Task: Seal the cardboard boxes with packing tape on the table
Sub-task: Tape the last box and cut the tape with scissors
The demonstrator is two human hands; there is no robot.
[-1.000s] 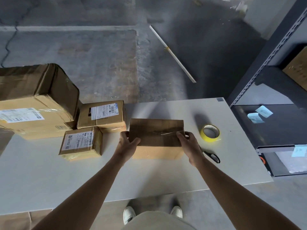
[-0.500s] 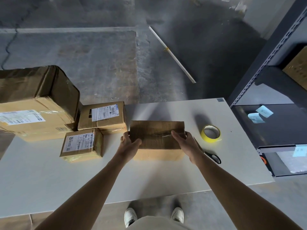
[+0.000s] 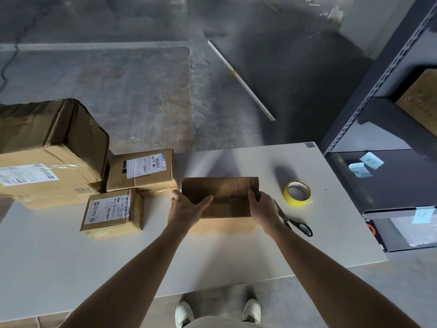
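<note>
Left grip [image 3: 186,209]: clasps the left end of the plain cardboard box [image 3: 227,195] on the table [image 3: 212,256].
Right grip [image 3: 262,209]: clasps its right end.
Scissors [image 3: 289,221], yellow tape roll [image 3: 297,194]: just right of that box, unheld.
Progress: its top seam is probably not yet taped; the labelled boxes [image 3: 113,209] to its left look sealed.

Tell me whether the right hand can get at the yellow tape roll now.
Probably yes: the right hand grips the right end of the box, the tape roll lies just beside it on bare table, and the scissors sit nearer the person.
</note>
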